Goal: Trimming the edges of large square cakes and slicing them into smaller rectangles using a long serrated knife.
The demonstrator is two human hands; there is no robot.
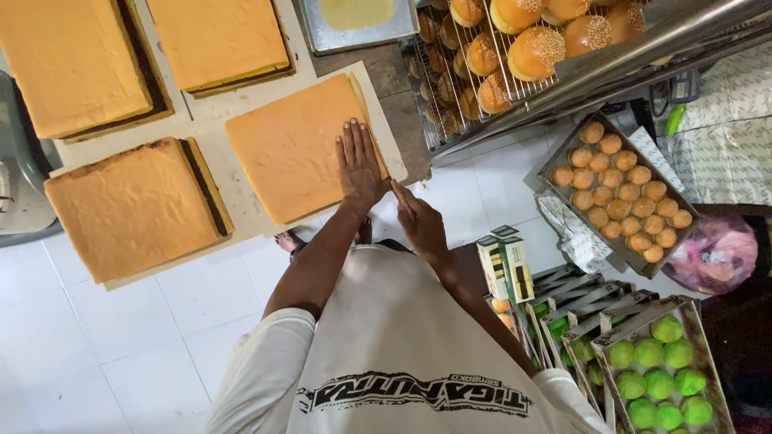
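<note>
My left hand [359, 165] lies flat, palm down, on the right edge of an orange sponge cake slab [289, 149] that rests on a beige board [245, 104]. My right hand [422, 229] is closed around a thin knife [399, 195], whose blade points at the slab's near right corner, just below my left wrist. The blade tip is hidden behind my left hand.
Three more cake slabs [133, 209] [68, 64] [217, 40] lie on the boards. To the right are a wire rack of sesame buns [498, 56], a tray of small brown buns [619, 193], trays of green buns [659, 374] and small boxes [507, 265]. White floor tiles [121, 337] lie below.
</note>
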